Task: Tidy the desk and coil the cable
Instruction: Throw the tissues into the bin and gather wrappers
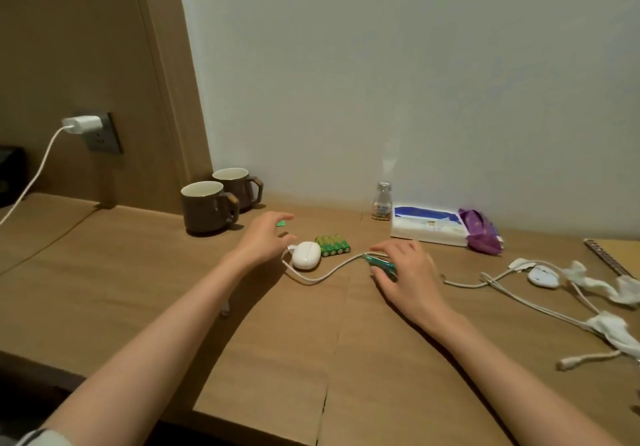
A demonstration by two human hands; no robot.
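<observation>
Trouble could have started at the far left, where a charger (81, 123) sat plugged into the wall with its own lead trailing off the desk (138, 289). Any tug on that lead would have pulled at the plug. The two mugs (204, 208) stood near the left hand (265, 237), so a wide sweep of that arm could have knocked them.

The cable (329, 272) lay in the middle of the desk. It curved from the white pod (306, 255), which it appeared to join, across to the right hand (407, 272), then on toward a loose tangle at the right. Lifting it quickly would likely have dragged the pod into the batteries (332, 245) just beside it. At the right the strands ran among crumpled tissues (606, 328), and hauling on them risked snagging the tissues and pulling them along, or sending them over the near edge.

The left hand hovered just behind the pod. Its fingers (282, 217) were loosely spread and nearly straight, and they held nothing. The thumb pointed toward the pod, but I could not tell whether it touched.

The right hand's fingers (384, 248) were curled over a teal item (381, 263), with the thumb closing from the near side, so it seemed to grip that item. The cable passed under or against the same hand, and whether it was caught in the grip was not clear.
</observation>
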